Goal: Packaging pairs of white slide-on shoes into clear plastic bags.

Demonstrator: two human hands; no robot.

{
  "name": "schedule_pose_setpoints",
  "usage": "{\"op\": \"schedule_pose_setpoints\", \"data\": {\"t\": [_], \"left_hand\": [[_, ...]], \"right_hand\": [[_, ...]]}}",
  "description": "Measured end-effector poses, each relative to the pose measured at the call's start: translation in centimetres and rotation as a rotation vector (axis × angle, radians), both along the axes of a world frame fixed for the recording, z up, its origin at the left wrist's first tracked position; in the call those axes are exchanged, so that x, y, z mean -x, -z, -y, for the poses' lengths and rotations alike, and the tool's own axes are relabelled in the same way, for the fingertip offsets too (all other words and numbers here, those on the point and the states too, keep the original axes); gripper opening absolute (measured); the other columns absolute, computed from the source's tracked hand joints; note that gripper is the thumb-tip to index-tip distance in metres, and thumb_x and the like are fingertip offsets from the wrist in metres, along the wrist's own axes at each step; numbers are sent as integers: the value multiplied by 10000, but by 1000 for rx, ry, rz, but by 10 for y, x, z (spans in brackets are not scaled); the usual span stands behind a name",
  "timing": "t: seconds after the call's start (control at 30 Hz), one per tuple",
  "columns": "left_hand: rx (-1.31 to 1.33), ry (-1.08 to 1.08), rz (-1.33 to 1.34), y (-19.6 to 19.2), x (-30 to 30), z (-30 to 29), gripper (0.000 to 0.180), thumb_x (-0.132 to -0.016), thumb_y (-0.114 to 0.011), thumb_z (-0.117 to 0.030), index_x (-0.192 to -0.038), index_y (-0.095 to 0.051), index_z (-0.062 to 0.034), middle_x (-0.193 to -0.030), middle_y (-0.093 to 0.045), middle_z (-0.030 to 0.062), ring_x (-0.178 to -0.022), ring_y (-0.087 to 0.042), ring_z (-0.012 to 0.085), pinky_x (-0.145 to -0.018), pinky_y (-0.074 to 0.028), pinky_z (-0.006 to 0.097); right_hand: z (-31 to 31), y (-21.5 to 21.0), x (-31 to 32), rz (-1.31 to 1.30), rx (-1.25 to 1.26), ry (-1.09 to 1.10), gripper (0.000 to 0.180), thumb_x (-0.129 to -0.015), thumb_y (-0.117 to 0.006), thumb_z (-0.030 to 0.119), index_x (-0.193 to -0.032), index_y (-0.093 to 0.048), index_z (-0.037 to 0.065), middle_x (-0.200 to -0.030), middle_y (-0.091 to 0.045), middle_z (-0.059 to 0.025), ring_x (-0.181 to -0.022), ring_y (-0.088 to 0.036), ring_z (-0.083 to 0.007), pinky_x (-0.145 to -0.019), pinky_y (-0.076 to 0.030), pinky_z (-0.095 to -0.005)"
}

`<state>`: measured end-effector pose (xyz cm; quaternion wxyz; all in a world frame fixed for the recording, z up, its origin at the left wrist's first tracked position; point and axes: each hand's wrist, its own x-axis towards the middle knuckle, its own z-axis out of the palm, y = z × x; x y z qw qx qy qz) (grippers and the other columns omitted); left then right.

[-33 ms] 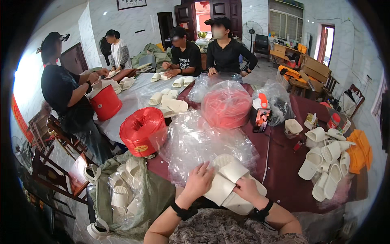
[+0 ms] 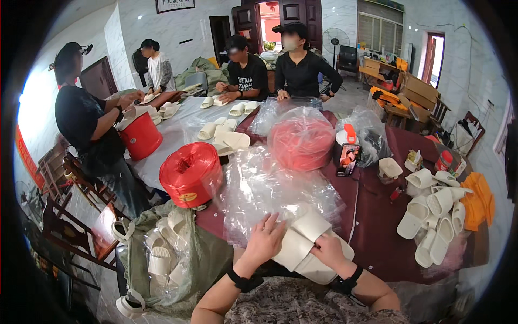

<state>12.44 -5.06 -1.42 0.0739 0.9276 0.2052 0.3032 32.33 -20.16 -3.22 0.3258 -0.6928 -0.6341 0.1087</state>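
A pair of cream slippers lies at the table's near edge, in front of me, one overlapping the other. My left hand rests along their left side with its fingers stretched out, next to the plastic. Closed on the strap edge of a slipper is my right hand; its fingertips are partly hidden. The far ends of the slippers lie among the clear plastic bags, which are stacked flat just beyond my hands. Whether the slippers are inside a bag, I cannot tell.
Red twine rolls stand left of the bags, one more wrapped in plastic beyond. Loose slippers pile up at right near a phone. An open green sack of slippers is at my left. Several co-workers are around the table.
The far end of the slippers has shifted slightly to the right against the plastic. Both hands stay almost where they were.
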Motion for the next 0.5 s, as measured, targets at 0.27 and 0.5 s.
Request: {"op": "schedule_pose_setpoints", "data": {"t": [0.27,0.5], "left_hand": [[-98,79,-42,-43,-3,15,508,-824,-610,-75,-1328,-549,-42,-1452,-462,182,-1396,-362,404,-1145,-293,527],[115,391,25,-52,-21,32,507,-893,-544,-50,-1394,-483,1,-1492,-436,171,-1416,-359,374,-1155,-275,529]], "right_hand": [[-15,-26,24,-43,-290,154,225,-797,-716,116,-970,-671,-21,-822,-636,-184,-691,-658,-312,-611,-516,-392],[-46,-3,29,-53,-338,201,103,-743,-671,61,-761,-597,-9,-770,-607,-199,-750,-603,-402,-644,-469,-484]]}}
